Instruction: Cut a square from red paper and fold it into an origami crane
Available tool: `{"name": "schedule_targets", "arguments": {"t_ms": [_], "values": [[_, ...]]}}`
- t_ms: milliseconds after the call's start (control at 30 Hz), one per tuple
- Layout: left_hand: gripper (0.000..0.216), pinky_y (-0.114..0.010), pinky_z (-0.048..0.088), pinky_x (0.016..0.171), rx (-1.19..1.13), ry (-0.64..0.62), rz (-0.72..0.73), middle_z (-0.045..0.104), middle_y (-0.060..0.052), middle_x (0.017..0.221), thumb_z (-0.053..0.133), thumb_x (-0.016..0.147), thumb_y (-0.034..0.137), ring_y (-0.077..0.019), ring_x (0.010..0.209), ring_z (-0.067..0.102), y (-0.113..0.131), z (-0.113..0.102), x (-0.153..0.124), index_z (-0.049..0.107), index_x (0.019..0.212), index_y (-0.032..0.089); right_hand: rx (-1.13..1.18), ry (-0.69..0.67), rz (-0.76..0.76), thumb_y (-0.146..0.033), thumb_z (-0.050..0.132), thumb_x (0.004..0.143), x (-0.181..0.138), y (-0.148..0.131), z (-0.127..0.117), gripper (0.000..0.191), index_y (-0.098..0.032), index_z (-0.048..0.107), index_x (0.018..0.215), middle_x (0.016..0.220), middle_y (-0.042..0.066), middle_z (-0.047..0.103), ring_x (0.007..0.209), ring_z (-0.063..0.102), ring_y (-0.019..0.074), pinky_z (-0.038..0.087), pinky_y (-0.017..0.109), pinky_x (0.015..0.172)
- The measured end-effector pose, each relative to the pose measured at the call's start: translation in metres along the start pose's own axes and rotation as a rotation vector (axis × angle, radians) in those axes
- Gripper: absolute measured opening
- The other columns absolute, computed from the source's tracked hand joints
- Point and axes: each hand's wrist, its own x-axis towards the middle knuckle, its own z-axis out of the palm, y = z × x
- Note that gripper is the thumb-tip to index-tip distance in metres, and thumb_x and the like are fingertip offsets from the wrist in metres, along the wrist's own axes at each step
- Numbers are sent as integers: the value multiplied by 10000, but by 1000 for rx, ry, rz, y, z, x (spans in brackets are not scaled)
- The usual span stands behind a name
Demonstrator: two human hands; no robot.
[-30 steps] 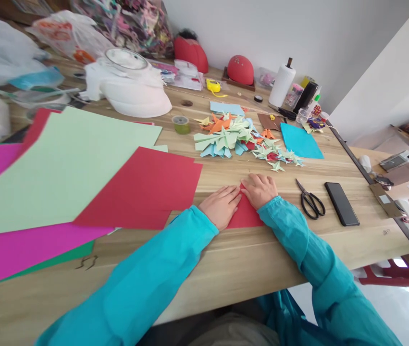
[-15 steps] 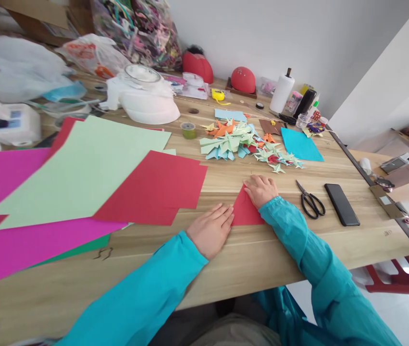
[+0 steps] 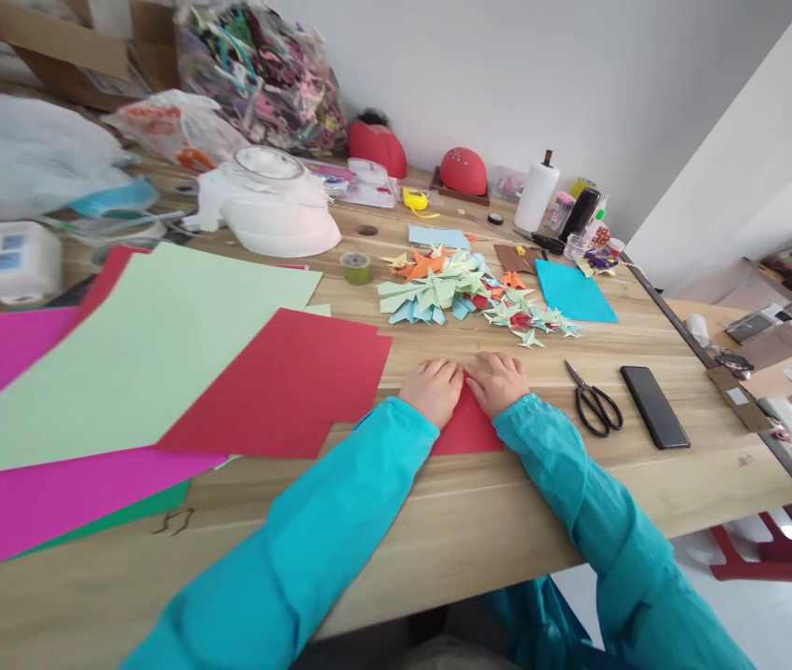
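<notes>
A small red paper [image 3: 469,430], folded to a triangle, lies on the wooden table [image 3: 479,521] near its front edge. My left hand [image 3: 433,391] and my right hand [image 3: 499,381] sit side by side on the triangle's upper point, fingers bent and pressing down on the paper. Both arms wear teal sleeves. The hands hide the tip of the paper.
Large red [image 3: 284,381], pale green [image 3: 137,344] and magenta [image 3: 53,498] sheets lie left. A pile of folded paper shapes [image 3: 458,288] and a blue sheet [image 3: 573,293] sit behind the hands. Scissors [image 3: 592,407] and a black phone [image 3: 653,419] lie right. Bags and a white container [image 3: 266,200] fill the back.
My left hand slid from the paper's lower left corner up to its top point, beside my right hand. The camera view shifted slightly.
</notes>
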Motion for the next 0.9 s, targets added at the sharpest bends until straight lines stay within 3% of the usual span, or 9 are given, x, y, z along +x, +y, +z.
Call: {"name": "schedule_targets", "arguments": {"t_ms": [133,433,600,900], "values": [[305,-379,481,851,31,110,44,677,-109,1054,406,860,106,-234,1012,586,1,14,-3,690,961,151,33,23,-13,-404,427,901,0,2,1,358,-295,561,1215,1296,63,523,1172,428,228,306,424,976],[319,-395,460,912,10,15,80,664,-147,1088,386,868,89,-265,1097,543,4,11,-1,678,993,57,8,51,-39,-275,396,902,0,2,2,370,-298,543,1240,1289,53,526,1152,430,233,318,393,959],[354,-422,447,925,50,20,83,654,-155,1101,352,872,79,-265,1121,529,8,9,-1,681,1003,82,17,50,-29,-270,408,889,0,1,3,363,-295,566,1214,1287,51,525,1153,423,242,318,401,955],[310,-383,463,904,26,95,107,691,-143,934,399,837,54,-249,976,585,8,16,3,691,940,65,0,-20,0,-283,387,902,0,-4,-4,366,-306,542,1233,1319,56,500,1174,402,252,271,470,987]]}}
